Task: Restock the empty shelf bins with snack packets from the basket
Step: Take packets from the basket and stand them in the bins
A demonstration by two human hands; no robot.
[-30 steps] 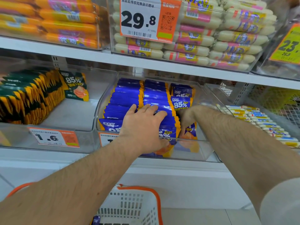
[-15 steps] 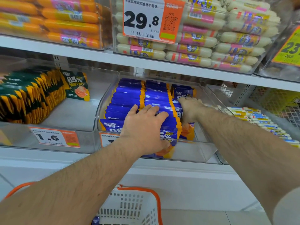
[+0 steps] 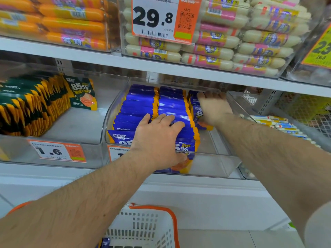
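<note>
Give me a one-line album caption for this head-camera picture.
Both hands in a clear shelf bin: left hand steadying blue snack packets, right hand reaching behind.

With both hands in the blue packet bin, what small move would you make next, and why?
Probably draw the right hand forward, pulling the short third row of blue packets toward the bin's bare front, while the left hand steadies the fuller rows.
</note>
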